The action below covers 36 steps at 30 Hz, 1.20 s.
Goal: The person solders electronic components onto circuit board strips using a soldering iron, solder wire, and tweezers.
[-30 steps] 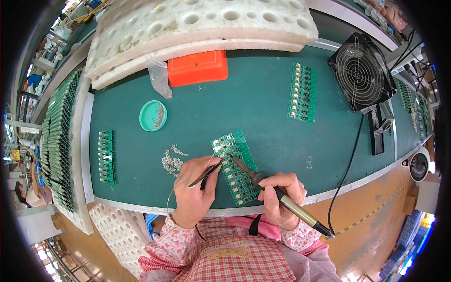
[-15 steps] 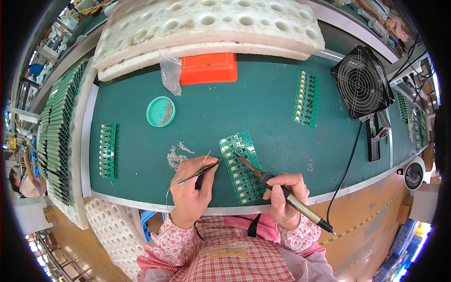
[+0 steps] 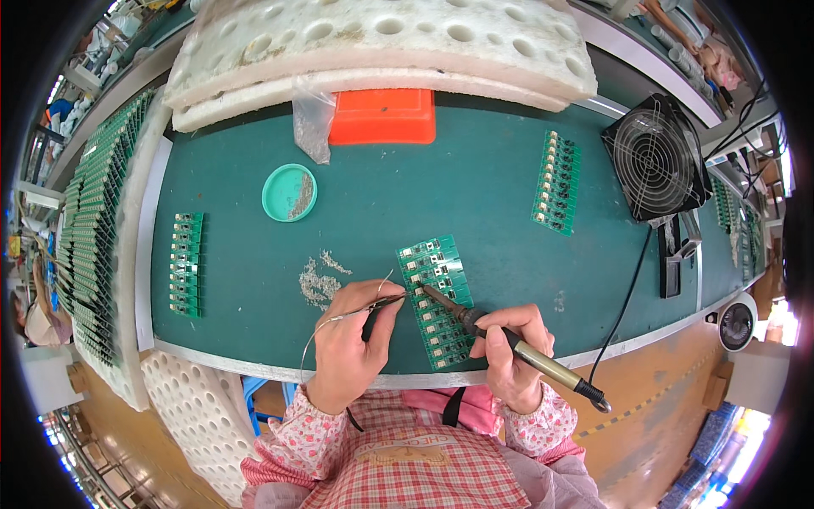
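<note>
A green panel of small circuit boards lies in front of me near the table's front edge. My right hand grips a soldering iron like a pen, its tip at the panel's left row of parts. My left hand is closed on dark tweezers, whose tip reaches the panel's left edge close to the iron's tip. A thin solder wire runs through the same hand, with its free end sticking up above the fingers. Just beyond that hand lies a pile of tiny metal parts.
A round green dish holds more small parts. Farther back are a plastic bag, a red bin and white foam blocks. Similar panels lie left and right. A black fan stands far right.
The iron's tip has shifted slightly left on the panel. The tweezers' tip has moved a little lower along the panel's left edge. My view has shifted slightly.
</note>
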Each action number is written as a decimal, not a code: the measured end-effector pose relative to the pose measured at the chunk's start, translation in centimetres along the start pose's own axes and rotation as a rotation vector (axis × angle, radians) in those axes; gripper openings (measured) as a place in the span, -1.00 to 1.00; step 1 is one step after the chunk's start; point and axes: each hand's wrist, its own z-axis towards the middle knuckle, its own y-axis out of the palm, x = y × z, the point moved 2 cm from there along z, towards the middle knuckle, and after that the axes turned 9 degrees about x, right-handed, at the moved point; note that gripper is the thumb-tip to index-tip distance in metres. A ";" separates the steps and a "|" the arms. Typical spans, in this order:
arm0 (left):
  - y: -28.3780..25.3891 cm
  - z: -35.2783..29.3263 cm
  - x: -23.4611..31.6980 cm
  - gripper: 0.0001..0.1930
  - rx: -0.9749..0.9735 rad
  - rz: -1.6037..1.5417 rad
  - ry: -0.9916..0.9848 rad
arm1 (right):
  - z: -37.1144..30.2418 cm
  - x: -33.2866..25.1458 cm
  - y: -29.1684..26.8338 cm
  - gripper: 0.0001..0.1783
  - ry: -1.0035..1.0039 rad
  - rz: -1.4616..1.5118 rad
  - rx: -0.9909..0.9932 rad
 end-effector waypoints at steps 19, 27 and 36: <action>1.2 0.2 0.6 -0.84 0.030 0.001 -0.097 | -0.2 0.3 0.2 -0.87 -0.014 -0.018 -0.015; 1.4 0.2 0.6 -0.75 0.005 0.073 -0.097 | -0.3 0.4 0.3 -0.87 -0.031 -0.031 0.001; 1.6 0.2 0.7 -0.73 -0.004 0.102 -0.044 | -0.4 0.6 0.3 -0.88 -0.079 -0.008 0.036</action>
